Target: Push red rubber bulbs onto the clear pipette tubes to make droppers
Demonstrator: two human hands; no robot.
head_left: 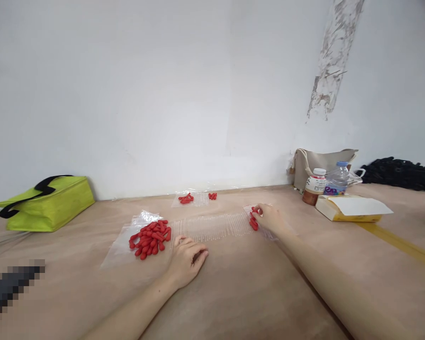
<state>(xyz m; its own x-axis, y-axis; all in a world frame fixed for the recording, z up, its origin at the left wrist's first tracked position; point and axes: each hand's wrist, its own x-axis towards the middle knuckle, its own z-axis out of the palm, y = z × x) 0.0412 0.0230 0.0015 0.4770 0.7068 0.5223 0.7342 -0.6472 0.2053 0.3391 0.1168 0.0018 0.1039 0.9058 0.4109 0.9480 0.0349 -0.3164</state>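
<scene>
My left hand (189, 259) rests on the brown table covering with its fingers loosely bent and the thumb apart, holding nothing I can see. Just beyond its fingers, thin clear tubes (212, 227) lie side by side in a long row. To its left, a large pile of red rubber bulbs (151, 240) lies on a clear plastic bag (118, 248). At the row's right end, my right hand (270, 217) pinches at a red rubber bulb (255, 210) in a small group on another clear bag; its fingertips partly hide the group.
Against the wall, more red bulbs (186, 199) lie on clear plastic. A lime-green bag (53, 205) stands at left. On the right are a brown drink bottle (314, 186), a clear bottle (338, 177), a tissue pack (354, 208), a beige bag (301, 167) and a black heap (400, 174).
</scene>
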